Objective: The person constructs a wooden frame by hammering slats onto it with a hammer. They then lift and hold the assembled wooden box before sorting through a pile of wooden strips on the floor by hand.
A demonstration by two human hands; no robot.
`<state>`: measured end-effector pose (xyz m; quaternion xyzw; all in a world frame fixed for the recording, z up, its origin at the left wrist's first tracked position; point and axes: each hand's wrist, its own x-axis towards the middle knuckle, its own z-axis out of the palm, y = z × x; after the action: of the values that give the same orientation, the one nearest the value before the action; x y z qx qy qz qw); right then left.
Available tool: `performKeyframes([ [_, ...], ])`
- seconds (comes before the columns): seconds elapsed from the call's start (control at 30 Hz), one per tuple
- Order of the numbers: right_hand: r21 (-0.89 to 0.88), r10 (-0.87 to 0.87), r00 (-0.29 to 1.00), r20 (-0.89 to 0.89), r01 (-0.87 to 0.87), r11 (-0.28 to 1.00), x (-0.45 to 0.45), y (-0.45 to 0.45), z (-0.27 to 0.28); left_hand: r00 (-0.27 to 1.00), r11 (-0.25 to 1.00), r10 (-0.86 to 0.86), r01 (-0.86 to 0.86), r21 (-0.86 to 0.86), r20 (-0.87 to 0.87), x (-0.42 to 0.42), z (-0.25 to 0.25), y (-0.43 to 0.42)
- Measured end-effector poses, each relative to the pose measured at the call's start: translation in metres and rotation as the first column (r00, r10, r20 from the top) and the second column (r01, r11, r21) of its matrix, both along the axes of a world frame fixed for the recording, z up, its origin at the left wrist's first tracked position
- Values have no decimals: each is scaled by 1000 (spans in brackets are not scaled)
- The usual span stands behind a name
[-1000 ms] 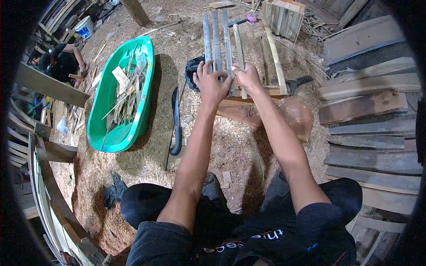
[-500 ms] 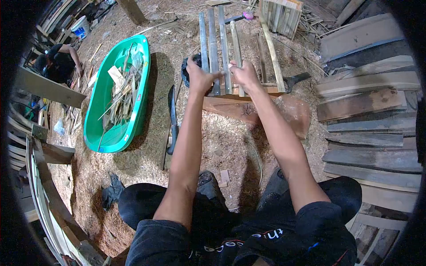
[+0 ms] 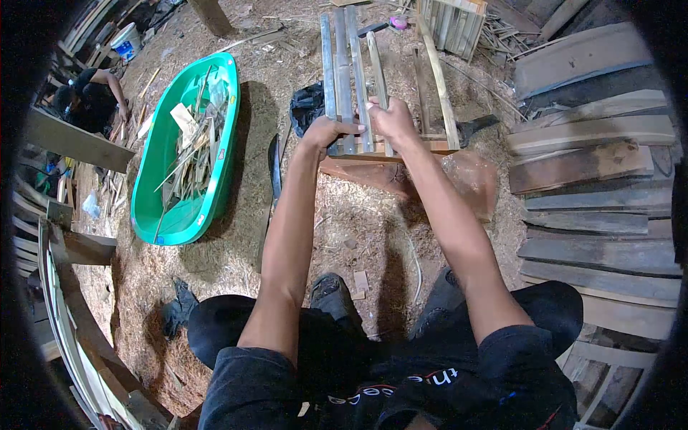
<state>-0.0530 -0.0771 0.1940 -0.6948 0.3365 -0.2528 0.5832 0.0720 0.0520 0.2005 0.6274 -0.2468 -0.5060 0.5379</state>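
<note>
Several wooden slats (image 3: 342, 64) lie side by side across a wooden frame (image 3: 430, 145) in front of me. My left hand (image 3: 328, 134) rests at the near left corner, its fingers wrapped round the near ends of the left slats. My right hand (image 3: 393, 120) is closed round a shorter slat (image 3: 377, 66) near its lower end. A longer pale slat (image 3: 437, 82) forms the right side of the frame. The frame's near edge sits by a reddish-brown board (image 3: 369, 174) on the ground.
A green tub (image 3: 140, 208) with wood scraps stands at the left. A machete (image 3: 276, 168) and a black plastic bag (image 3: 307, 104) lie near my left arm. A hammer (image 3: 376, 29) lies beyond the slats. Planks (image 3: 595, 222) line the right side; a co-worker (image 3: 89, 100) crouches far left.
My left hand has moved left from the middle slats to the frame's near left corner, its spread fingers now folded round the slats. My right hand stays at the shorter slat.
</note>
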Motion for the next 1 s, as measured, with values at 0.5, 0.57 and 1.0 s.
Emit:
performKeyframes([
  [0.5, -204, -114, 983, -146, 83, 976, -23, 13, 28, 1000, 998, -21, 22, -57, 14, 3, -10, -3],
  [0.57, -384, -158, 976, -150, 90, 919, -42, 20, 29, 1000, 999, -3, 5, -50, 28, 3, -12, -3],
  [1.0, -57, 32, 973, -229, -46, 997, -41, 33, 24, 1000, 996, -9, 11, -86, 23, 4, -12, -3],
])
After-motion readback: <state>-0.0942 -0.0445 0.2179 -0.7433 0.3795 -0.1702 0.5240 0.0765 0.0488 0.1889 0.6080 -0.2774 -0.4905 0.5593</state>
